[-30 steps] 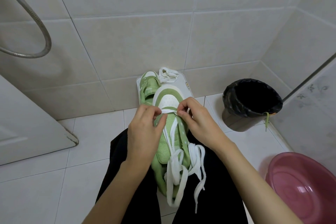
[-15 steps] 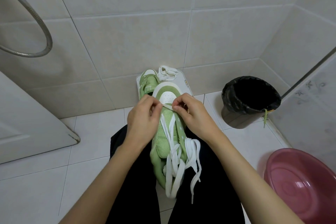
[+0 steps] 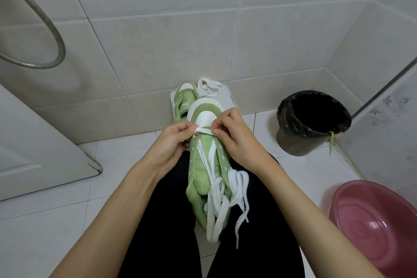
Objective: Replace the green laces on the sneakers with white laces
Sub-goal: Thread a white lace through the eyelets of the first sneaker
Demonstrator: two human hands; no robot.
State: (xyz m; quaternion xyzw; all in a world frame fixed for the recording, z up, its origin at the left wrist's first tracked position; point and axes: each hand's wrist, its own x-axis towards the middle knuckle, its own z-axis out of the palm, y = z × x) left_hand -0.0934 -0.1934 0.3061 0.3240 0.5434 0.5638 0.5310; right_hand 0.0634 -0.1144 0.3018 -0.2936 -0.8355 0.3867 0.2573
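White lace (image 3: 204,130) crosses toe-end eyelets of green sneaker (image 3: 203,165), sneaker on lap. Left hand (image 3: 173,142) and right hand (image 3: 237,140) each pinch one side of it. Risk: uneven pull leaves ends lopsided or flat lace twisted.

bin (image 3: 313,117) right, basin (image 3: 374,225) near, wall (image 3: 180,29) ahead

A home bathroom: tiled walls (image 3: 176,36), shower hose (image 3: 48,27), wash basin (image 3: 379,228), lined bin (image 3: 313,117).
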